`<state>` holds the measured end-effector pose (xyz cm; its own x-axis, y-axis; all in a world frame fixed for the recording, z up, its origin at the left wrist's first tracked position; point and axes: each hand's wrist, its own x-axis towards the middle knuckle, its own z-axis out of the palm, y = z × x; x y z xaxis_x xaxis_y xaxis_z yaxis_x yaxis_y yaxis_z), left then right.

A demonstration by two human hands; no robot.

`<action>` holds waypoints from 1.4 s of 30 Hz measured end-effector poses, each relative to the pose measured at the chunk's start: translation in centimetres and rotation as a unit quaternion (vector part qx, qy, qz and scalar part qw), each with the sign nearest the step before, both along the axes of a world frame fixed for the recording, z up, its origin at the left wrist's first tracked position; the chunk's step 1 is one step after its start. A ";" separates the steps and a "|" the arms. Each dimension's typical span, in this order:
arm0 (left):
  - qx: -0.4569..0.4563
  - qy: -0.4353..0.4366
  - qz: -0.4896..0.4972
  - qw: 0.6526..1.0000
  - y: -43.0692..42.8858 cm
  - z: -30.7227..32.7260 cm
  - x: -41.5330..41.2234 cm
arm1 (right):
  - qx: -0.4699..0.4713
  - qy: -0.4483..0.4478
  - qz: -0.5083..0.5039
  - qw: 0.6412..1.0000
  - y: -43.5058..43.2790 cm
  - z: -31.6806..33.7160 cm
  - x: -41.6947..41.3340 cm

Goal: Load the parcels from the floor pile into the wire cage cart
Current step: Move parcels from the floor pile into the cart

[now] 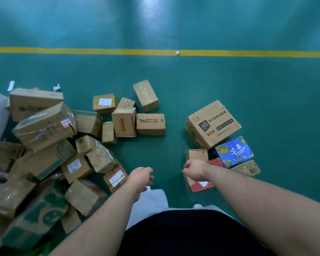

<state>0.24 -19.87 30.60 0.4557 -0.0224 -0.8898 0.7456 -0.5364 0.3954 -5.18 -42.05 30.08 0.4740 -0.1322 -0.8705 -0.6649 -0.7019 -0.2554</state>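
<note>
the green floor [248, 85] is shining under the lights, and a yellow line [100, 51] is running across it far beyond both hands, with a white scrap [177, 53] lying on the line.

the pile of parcels [44, 145] is lying on the floor to the left of the left hand [142, 177], brown boxes leaning on one another, the nearest ones sitting just beside that wrist. a looser group of small boxes [124, 121] is sitting beyond the left hand, well apart from it.

the left hand is hanging over bare floor with its fingers loosely curled, holding nothing.

the right hand [193, 170] is hovering over the near edge of a red box [215, 162] with its fingers curled; blur is hiding whether it is gripping the box. just beyond this hand a small brown box [197, 154] is standing, a blue box [234, 151] is lying to its right, and a large printed carton [213, 123] is sitting farther out.
</note>
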 end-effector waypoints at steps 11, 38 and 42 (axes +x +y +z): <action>0.073 -0.073 -0.209 0.972 -2.9 2.8 19.2 | 0.010 -0.033 -0.178 0.983 1.9 2.9 6.3; 0.099 -0.002 -0.463 0.881 -33.6 -5.4 19.1 | 0.046 -0.011 -0.573 0.818 -16.1 -6.2 -3.2; 0.141 0.027 -0.491 0.859 -37.4 -11.9 22.9 | 0.063 0.026 -0.622 0.780 -16.9 -11.2 -0.5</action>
<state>23.11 -57.26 18.68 0.2987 -0.1529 -0.9420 -0.1081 -0.9861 0.1258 -5.65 -58.98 18.91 0.0105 -0.3746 -0.9271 -0.8226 0.5239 -0.2211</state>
